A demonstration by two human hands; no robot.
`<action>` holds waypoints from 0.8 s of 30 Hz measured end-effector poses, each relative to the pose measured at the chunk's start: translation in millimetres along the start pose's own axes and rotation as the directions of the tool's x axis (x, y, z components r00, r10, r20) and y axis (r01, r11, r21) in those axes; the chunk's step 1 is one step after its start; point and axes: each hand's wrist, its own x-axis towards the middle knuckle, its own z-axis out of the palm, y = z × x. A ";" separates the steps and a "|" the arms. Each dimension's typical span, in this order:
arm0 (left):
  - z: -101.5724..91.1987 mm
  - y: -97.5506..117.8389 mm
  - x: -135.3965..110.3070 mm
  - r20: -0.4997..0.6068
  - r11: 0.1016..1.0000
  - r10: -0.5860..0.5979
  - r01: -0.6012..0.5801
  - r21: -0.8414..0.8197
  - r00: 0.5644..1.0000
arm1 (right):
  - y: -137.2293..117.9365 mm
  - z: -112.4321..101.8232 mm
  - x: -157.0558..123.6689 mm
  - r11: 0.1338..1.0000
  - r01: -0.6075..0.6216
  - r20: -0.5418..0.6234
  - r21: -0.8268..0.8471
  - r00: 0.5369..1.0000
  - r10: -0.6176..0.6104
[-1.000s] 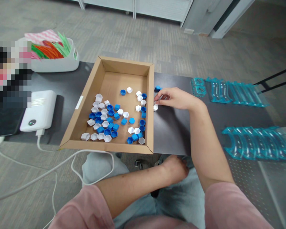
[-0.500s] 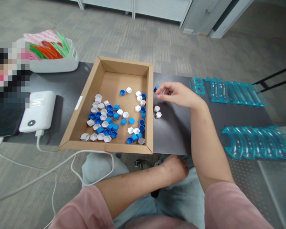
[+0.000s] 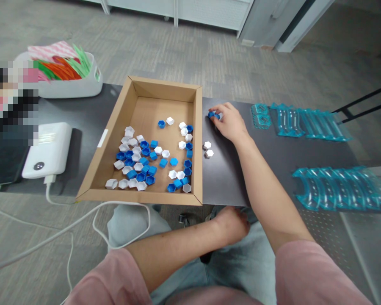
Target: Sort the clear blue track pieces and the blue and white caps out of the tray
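Note:
At the table beside the box's right wall, my right hand (image 3: 230, 120) has thumb and fingertips closed on a blue hexagonal cup (image 3: 216, 116). Touching that cup on its left is another blue hexagonal cup (image 3: 211, 114), partly covered by the fingers. Nearer to me on the table are two white hexagonal cups, one upper (image 3: 207, 145) and one lower (image 3: 209, 153). My left hand (image 3: 233, 224) rests in my lap below the table edge, its fingers curled in, with no object showing in it.
A cardboard box (image 3: 197, 140) holds many loose blue and white hexagonal cups. Clear teal plastic pieces (image 3: 339, 188) lie to the right. On the left are a white power bank (image 3: 47, 148) with cables, a white basket (image 3: 73, 89) and a blurred-out patch.
My right hand has come down onto the table and its fingers have closed around a blue cup. A second blue cup now shows there. The left hand stays put.

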 end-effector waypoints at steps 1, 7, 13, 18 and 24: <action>-1.3 0.2 -0.3 0.004 1.000 -0.002 0.002 0.000 1.000 | 3.3 0.6 0.8 1.000 -0.011 -0.012 -0.004 1.000 0.011; -5.4 0.3 -0.1 0.033 1.000 -0.002 0.002 0.000 0.999 | 15.5 0.0 1.7 0.999 -0.040 -0.014 -0.020 0.999 0.039; -7.6 0.3 0.0 0.025 1.000 0.001 -0.001 -0.002 1.000 | -11.5 -11.7 -1.3 0.999 0.036 -0.122 0.010 0.992 -0.035; -12.0 0.3 -1.1 0.053 0.999 0.004 -0.003 -0.035 0.999 | -68.5 -23.4 -20.1 0.971 0.227 -0.074 0.080 0.973 -0.221; -9.7 -1.3 0.1 0.065 0.997 0.002 0.003 -0.072 0.998 | -118.0 -26.8 -52.5 0.742 0.587 0.254 0.324 0.702 -0.666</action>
